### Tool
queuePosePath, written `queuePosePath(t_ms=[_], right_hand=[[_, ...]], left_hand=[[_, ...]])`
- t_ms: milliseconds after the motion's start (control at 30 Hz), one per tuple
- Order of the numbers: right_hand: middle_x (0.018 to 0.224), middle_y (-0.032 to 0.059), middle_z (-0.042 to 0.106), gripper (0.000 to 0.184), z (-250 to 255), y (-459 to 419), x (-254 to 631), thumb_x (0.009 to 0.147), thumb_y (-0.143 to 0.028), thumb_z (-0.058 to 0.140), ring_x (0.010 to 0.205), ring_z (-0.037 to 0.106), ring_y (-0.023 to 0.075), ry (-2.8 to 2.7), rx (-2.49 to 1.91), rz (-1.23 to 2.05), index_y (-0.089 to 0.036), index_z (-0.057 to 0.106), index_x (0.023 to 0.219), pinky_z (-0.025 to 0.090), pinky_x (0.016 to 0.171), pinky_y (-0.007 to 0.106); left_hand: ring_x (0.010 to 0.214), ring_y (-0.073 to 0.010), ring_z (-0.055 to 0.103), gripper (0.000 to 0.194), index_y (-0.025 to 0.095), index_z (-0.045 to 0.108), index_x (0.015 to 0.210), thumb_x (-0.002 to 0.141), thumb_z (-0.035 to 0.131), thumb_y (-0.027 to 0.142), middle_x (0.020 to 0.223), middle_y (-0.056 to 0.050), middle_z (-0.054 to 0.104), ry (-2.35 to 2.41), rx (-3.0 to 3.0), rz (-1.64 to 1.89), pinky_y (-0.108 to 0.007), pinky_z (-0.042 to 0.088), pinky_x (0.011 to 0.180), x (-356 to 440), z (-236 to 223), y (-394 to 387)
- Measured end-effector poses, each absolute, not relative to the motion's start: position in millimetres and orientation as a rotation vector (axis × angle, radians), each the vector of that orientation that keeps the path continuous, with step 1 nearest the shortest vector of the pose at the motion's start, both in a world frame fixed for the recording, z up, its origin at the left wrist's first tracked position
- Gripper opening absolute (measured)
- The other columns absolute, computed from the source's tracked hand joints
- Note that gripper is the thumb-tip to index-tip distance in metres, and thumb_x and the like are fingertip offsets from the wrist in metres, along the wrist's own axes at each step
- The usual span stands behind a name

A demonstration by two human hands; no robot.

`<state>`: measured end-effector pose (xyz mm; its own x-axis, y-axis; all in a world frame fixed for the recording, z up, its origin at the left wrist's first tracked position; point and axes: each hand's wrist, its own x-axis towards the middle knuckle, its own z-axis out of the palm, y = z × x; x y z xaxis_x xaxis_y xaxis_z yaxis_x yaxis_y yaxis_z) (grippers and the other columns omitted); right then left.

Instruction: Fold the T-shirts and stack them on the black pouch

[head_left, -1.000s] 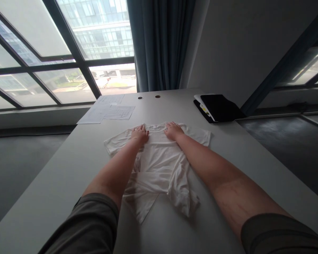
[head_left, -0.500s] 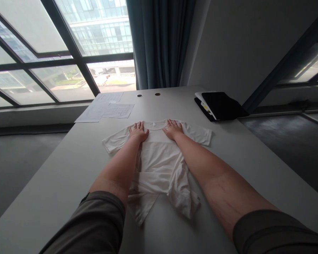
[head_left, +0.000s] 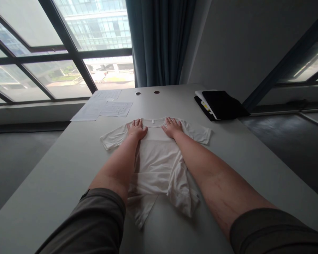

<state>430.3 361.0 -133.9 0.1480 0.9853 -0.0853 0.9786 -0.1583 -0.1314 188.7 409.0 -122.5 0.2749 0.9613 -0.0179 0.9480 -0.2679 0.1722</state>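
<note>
Across the shoulders of the white T-shirt (head_left: 159,151), the left hand (head_left: 137,129) and the right hand (head_left: 172,127) have fanned out wider than a second ago. Each rests open, palm down, either side of the neckline (head_left: 153,126). The shirt lies on the pale table (head_left: 53,176), sleeves out sideways, its lower part rumpled. Beyond it, papers (head_left: 86,109) sit at far left and a black folder (head_left: 225,106) at right; a blue curtain (head_left: 159,42) hangs past the far edge.
</note>
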Motion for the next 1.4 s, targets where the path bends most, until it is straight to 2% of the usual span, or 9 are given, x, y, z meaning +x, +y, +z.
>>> queuePosePath(t_ms=[167,367,533,667,867,1100,1233,1333,1400], right_hand=[[0.176,0.0071,0.008,0.081,-137,362,432,0.102,-0.065,0.021,0.160,0.009,0.0282,-2.006,-2.371,0.211,-0.021,0.011,0.169,0.009,0.127,0.057],[0.175,0.0071,0.010,0.080,-139,363,433,0.102,-0.064,0.022,0.160,0.010,0.0279,-2.015,-2.368,0.175,-0.021,0.014,0.169,0.009,0.128,0.057],[0.175,0.0068,0.010,0.081,-138,363,432,0.101,-0.064,0.021,0.160,0.011,0.0280,-2.005,-2.368,0.186,-0.021,0.014,0.169,0.010,0.128,0.056],[0.175,0.0060,0.010,0.080,-136,362,432,0.101,-0.064,0.021,0.160,0.011,0.0277,-2.011,-2.372,0.185,-0.021,0.014,0.169,0.010,0.128,0.056],[0.175,0.0046,0.010,0.080,-136,361,432,0.101,-0.063,0.021,0.160,0.011,0.0272,-2.007,-2.374,0.190,-0.020,0.014,0.169,0.010,0.128,0.056],[0.176,0.0069,0.008,0.075,-125,360,435,0.103,-0.058,0.024,0.161,0.007,0.0298,-2.008,-2.333,0.247,-0.021,0.017,0.168,0.011,0.129,0.053],[0.175,0.0097,0.010,0.073,-119,346,471,0.105,-0.057,0.018,0.160,0.011,0.0313,-1.828,-2.371,0.250,-0.019,0.017,0.168,0.016,0.127,0.056],[0.175,0.0075,0.016,0.070,-127,322,515,0.105,-0.055,0.015,0.159,0.018,0.0311,-1.734,-2.478,0.379,-0.023,0.022,0.167,0.017,0.126,0.059],[0.175,0.0039,0.013,0.067,-136,306,541,0.105,-0.055,0.019,0.160,0.015,0.0313,-1.782,-2.505,0.307,-0.028,0.026,0.166,0.013,0.127,0.059]], left_hand=[[0.141,-0.0375,0.042,0.058,0.016,0.056,0.147,0.098,0.038,0.043,0.155,-0.020,0.048,2.075,2.315,0.324,-0.055,0.031,0.115,191,-116,392],[0.142,-0.0421,0.042,0.067,0.013,0.043,0.156,0.103,0.026,0.051,0.158,-0.025,0.044,2.184,2.202,0.231,-0.059,0.034,0.109,142,-110,384],[0.158,-0.0276,0.024,0.063,0.026,0.033,0.164,0.105,0.028,0.050,0.172,-0.007,0.026,1.809,2.377,-0.035,-0.046,0.023,0.125,62,-115,381],[0.161,-0.0320,0.014,0.066,0.027,0.024,0.167,0.106,0.022,0.051,0.175,-0.008,0.013,1.796,2.423,-0.115,-0.054,0.016,0.126,15,-123,373],[0.160,-0.0288,0.018,0.067,0.024,0.029,0.166,0.105,0.023,0.052,0.174,-0.005,0.019,1.879,2.413,0.025,-0.054,0.015,0.128,-2,-128,361],[0.160,-0.0318,0.018,0.069,0.025,0.031,0.165,0.103,0.029,0.056,0.174,-0.008,0.019,1.951,2.373,0.015,-0.056,0.017,0.127,4,-123,357],[0.159,-0.0343,0.020,0.069,0.029,0.032,0.165,0.103,0.031,0.059,0.174,-0.008,0.020,1.989,2.357,0.029,-0.056,0.019,0.126,3,-122,357],[0.159,-0.0344,0.020,0.069,0.030,0.032,0.165,0.102,0.031,0.059,0.174,-0.008,0.020,1.988,2.349,0.033,-0.056,0.018,0.126,3,-123,358],[0.159,-0.0340,0.019,0.069,0.030,0.032,0.165,0.102,0.031,0.060,0.174,-0.007,0.020,1.983,2.342,0.036,-0.057,0.018,0.126,3,-122,358]])
